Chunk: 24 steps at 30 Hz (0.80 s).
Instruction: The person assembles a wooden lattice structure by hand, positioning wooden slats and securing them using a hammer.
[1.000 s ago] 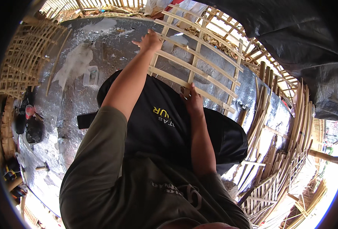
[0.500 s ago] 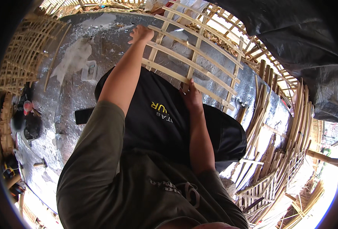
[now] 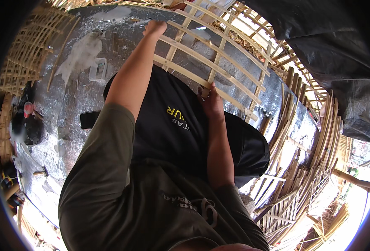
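Lattice (image 3: 216, 67) of flat, pale tan slats, crossed in an open grid; edges straight, surfaces smooth-looking. It lies ahead of the person, slanting from the left hand down to the right, its near edge beside black cloth (image 3: 160, 134) with a soft, matte weave. Floor (image 3: 76, 104) beneath: grey, glossy, patched with rough pale smears. Clear plastic container (image 3: 98, 70), boxy, lies left of the cloth. Right hand (image 3: 213, 104): narrow grip, closed around the stub of a cross-slat at the near edge. Left hand (image 3: 155, 29): fingers curled beside the lattice's left slat ends; cannot tell whether its grip holds anything.
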Tool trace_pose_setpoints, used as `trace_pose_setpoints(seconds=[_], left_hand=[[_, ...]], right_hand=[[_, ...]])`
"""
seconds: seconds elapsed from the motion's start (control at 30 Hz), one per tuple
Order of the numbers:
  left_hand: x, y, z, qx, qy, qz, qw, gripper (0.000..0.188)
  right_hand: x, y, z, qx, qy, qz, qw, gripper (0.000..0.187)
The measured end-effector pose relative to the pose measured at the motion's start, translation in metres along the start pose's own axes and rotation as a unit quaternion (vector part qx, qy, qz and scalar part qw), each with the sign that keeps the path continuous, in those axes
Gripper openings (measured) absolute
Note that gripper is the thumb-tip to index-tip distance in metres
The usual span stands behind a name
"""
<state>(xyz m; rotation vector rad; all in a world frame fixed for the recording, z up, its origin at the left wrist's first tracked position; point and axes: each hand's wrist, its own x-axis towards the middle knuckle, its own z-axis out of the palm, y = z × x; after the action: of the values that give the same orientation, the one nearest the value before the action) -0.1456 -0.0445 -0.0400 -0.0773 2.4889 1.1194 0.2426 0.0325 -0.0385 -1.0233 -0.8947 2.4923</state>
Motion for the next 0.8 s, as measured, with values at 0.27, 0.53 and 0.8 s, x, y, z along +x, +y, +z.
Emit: trace_pose_setpoints(seconds=[0.27, 0.53, 0.8], left_hand=[[-0.032, 0.012, 0.018, 0.11, -0.065, 0.075, 0.989, 0.064], [-0.022, 0.01, 0.014, 0.183, -0.127, 0.105, 0.969, 0.068], [-0.02, 0.004, 0.015, 0.169, -0.093, 0.126, 0.973, 0.068]], right_hand=[[-0.002, -0.009, -0.009, -0.007, -0.023, 0.034, 0.999, 0.041], [0.001, -0.006, -0.009, -0.009, -0.023, 0.036, 0.999, 0.039], [0.001, -0.004, -0.008, -0.002, -0.026, 0.034, 0.999, 0.041]])
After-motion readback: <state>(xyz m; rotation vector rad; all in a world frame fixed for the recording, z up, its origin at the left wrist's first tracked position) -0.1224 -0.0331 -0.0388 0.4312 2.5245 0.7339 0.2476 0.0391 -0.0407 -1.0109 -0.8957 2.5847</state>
